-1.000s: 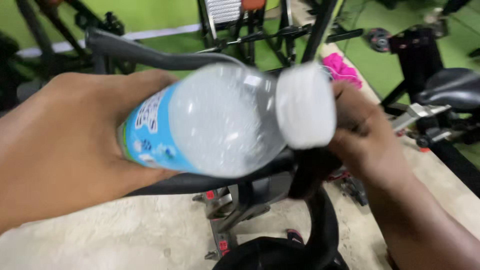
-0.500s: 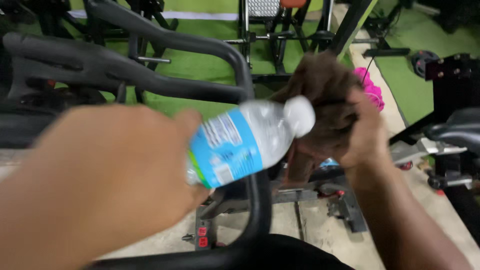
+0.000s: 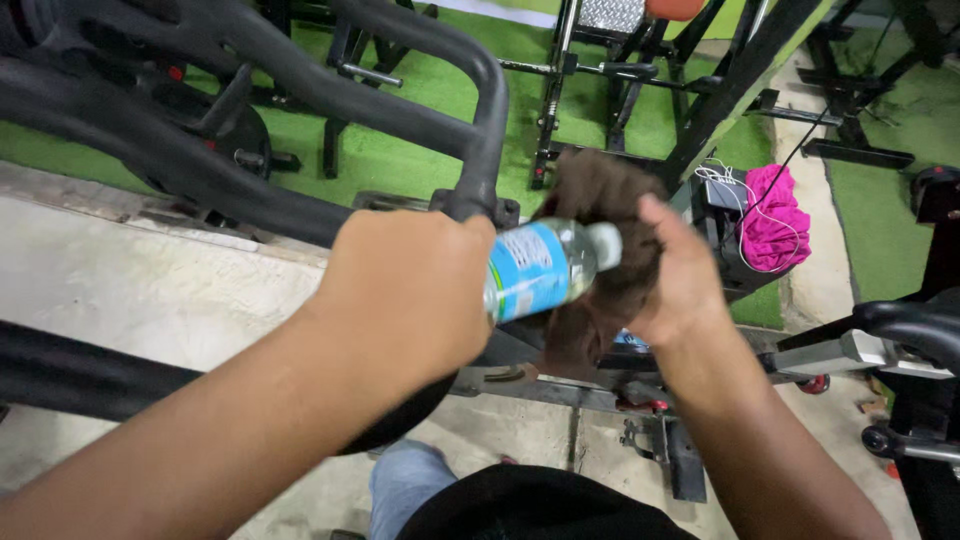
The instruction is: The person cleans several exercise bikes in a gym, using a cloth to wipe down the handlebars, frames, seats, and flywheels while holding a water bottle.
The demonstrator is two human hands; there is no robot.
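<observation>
Bottle [image 3: 540, 268] near-horizontal, cap end against brown cloth [image 3: 600, 200].

Black handlebars [image 3: 300, 60] arch at far left over green turf [image 3: 400, 150]; a pink cloth [image 3: 775, 220] lies at right.

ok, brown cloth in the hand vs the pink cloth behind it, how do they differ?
The brown cloth is dark and bunched in the right hand, pressed against the bottle that the left hand holds; the pink cloth is bright, untouched, draped over a black stand with a white cable on it. Both are crumpled fabric.
</observation>
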